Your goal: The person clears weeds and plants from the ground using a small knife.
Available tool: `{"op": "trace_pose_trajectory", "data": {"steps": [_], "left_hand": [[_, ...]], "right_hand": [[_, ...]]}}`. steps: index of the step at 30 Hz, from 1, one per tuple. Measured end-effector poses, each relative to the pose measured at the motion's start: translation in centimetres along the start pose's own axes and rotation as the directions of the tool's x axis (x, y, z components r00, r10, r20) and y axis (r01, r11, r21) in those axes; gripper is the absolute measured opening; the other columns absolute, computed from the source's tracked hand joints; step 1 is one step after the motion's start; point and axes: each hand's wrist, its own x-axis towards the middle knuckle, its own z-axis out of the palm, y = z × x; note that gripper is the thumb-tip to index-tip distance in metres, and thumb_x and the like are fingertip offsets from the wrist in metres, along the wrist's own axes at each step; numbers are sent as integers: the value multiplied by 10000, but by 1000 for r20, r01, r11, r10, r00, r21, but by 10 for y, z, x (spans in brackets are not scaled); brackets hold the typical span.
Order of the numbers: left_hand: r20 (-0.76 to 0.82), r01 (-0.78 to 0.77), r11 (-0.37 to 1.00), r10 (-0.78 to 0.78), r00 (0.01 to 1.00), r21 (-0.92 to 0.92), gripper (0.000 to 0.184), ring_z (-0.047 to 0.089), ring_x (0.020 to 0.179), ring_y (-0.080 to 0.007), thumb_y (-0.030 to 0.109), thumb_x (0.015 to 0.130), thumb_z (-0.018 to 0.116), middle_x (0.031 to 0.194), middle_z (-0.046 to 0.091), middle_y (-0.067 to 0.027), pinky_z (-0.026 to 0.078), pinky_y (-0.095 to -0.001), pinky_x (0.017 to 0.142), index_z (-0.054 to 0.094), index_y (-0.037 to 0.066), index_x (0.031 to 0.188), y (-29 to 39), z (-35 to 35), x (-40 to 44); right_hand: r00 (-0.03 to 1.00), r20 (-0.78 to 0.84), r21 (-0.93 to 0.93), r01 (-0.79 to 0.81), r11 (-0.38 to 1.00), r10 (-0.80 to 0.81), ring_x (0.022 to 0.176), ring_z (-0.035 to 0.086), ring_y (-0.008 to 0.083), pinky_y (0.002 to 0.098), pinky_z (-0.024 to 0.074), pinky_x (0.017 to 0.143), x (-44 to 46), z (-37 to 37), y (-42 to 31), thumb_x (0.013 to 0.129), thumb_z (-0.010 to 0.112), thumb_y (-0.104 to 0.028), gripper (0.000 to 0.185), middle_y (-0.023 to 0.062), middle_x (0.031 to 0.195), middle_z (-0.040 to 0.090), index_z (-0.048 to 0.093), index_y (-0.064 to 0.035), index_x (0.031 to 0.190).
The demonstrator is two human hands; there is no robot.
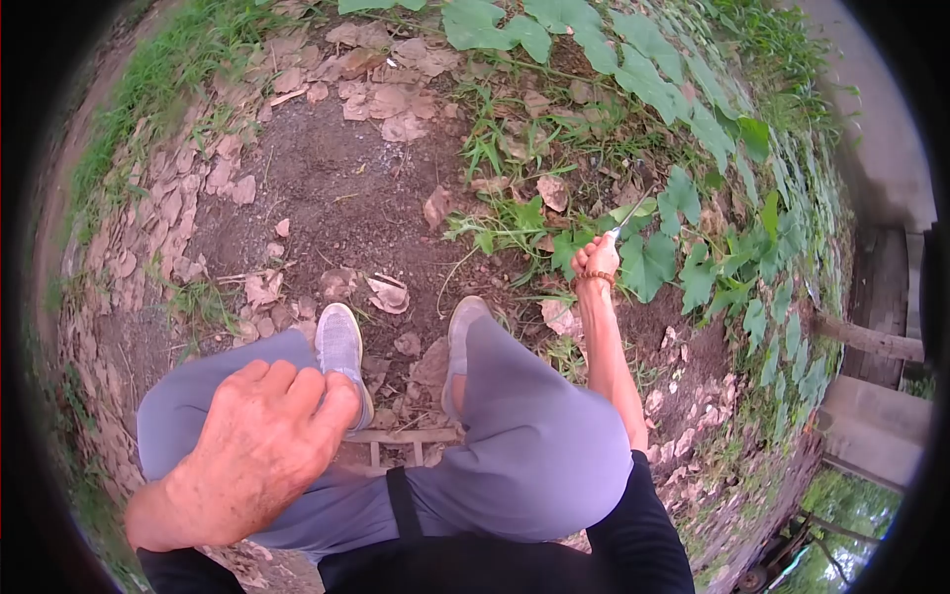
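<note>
My right hand [597,259], with a beaded bracelet at the wrist, is closed round the pale handle of a thin metal blade [635,210]. The blade points up and to the right among broad green vine leaves [648,265]. Small weeds [510,226] grow just left of that hand. My left hand [262,431] is raised above my left knee, near the camera, with its fingers curled together. What it holds, if anything, is hidden beneath the fingers.
Bare soil [317,178] and dry brown leaves [396,104] lie ahead of my shoes [341,346]. A slatted wooden piece [408,436] is between my legs. Vines run along the right, beside a wooden post [871,340] and a grey wall [886,129].
</note>
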Motion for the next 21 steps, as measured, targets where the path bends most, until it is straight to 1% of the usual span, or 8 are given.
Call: {"op": "trace_pose_trajectory", "data": {"steps": [2,6,8,9,13,17,20,21], "left_hand": [[6,0,1000,-1,1000,12,285,537,705,-196,111,743,657,740,464,-39,434,-344,636,571,29,1002,0,0,1],[0,6,1000,-6,1000,15,287,538,705,-196,116,739,662,741,466,-39,435,-344,634,572,30,998,0,1,1],[-3,6,1000,-6,1000,14,281,538,704,-197,119,738,667,741,468,-39,435,-346,631,573,35,990,-1,2,1],[-3,5,1000,-5,1000,15,281,538,704,-197,119,738,667,741,468,-39,435,-346,631,573,35,990,-1,2,1],[0,6,1000,-6,1000,12,268,537,699,-198,131,740,674,741,470,-38,435,-348,629,568,46,971,-1,2,4],[1,24,1000,-24,1000,-4,257,535,704,-199,145,742,680,742,471,-38,427,-353,627,557,55,948,0,2,5],[0,15,1000,-15,1000,-9,248,534,705,-202,140,744,679,745,475,-39,419,-355,627,550,60,939,0,-1,6],[-2,12,1000,-12,1000,-10,248,534,705,-202,140,744,679,745,475,-39,419,-355,627,550,60,939,0,-1,6]], "right_hand": [[999,-32,51,1,999,1,385,315,133,303,234,352,5,-2,1,1017,466,-404,330,-15,555,344,458,-84,937],[998,-53,49,-44,998,46,385,335,133,302,241,350,12,-6,5,1017,470,-403,330,-9,560,361,460,-82,939],[999,-18,-48,-40,998,39,381,352,134,297,248,349,11,-5,6,1015,476,-408,334,-6,567,384,464,-81,946],[999,-19,-47,-39,998,38,381,352,134,297,248,349,13,-4,5,1015,476,-408,334,-6,567,384,464,-81,946],[994,98,-249,-28,968,54,376,345,127,302,250,343,30,9,1,1017,488,-443,352,-21,571,393,493,-108,911],[993,68,-335,-67,940,95,375,341,129,310,248,343,49,12,9,1015,493,-446,353,-22,566,391,501,-109,911],[993,44,-517,-68,853,106,373,350,142,311,264,343,48,0,31,1012,500,-463,353,-17,557,394,490,-136,881],[992,72,-493,-59,868,108,373,354,141,307,263,344,44,-5,42,1012,497,-473,356,-15,556,395,488,-140,885]]}}
